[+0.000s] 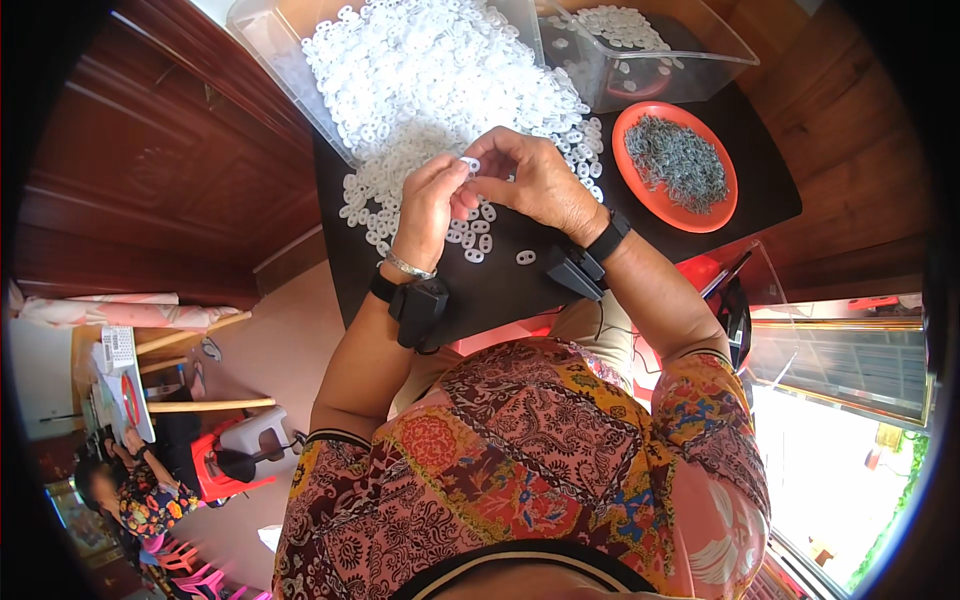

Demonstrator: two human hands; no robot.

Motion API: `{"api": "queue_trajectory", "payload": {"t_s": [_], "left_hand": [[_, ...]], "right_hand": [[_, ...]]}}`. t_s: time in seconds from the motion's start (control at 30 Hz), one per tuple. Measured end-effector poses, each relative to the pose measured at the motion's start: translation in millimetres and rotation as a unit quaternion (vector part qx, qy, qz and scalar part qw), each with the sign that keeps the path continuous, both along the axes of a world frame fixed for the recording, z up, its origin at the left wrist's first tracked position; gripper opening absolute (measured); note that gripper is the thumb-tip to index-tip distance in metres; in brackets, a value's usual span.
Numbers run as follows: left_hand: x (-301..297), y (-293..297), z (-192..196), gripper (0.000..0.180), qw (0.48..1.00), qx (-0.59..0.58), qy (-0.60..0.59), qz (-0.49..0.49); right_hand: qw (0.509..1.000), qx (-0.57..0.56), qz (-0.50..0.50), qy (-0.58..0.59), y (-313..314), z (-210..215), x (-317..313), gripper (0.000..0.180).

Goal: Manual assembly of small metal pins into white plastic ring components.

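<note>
Pinching small white ring (pixel 471 163) between both hands (pixel 480 185), left hand (pixel 432 205) and right hand (pixel 535 180) closed on it; heap of white rings (pixel 430 80) straight ahead on desk (pixel 640 240), orange plate (pixel 722 205) nearer right.

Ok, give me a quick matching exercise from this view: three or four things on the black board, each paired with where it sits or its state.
Things:
1. small white plastic ring
2. round orange plastic plate
3. heap of white plastic rings
4. clear plastic bin

Places or states:
A. far right corner, a few white pieces inside
B. pinched between the fingers of both hands
C. spilling from the far left onto the board
D. right side, holding grey metal bits

Pairs: 1-B, 2-D, 3-C, 4-A
</note>
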State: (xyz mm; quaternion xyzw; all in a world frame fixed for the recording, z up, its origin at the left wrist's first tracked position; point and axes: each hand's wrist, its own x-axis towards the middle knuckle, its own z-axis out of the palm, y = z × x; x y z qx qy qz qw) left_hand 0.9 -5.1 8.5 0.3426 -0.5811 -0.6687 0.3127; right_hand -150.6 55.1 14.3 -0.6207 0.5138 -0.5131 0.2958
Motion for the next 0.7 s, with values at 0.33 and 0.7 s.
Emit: {"api": "queue_trajectory", "payload": {"t_s": [0.33,0.7], "left_hand": [[-4.1,5.1,-10.5,0.024,0.999,-0.006,0.035,0.02],[-2.3,-0.3,-11.9,0.026,0.996,0.014,0.079,0.031]], "right_hand": [[0.984,-0.092,-0.057,0.144,-1.1,-6.3,2.9,0.031],[0.979,-0.128,-0.036,0.157,0.0,-3.7,3.0,0.029]]}}
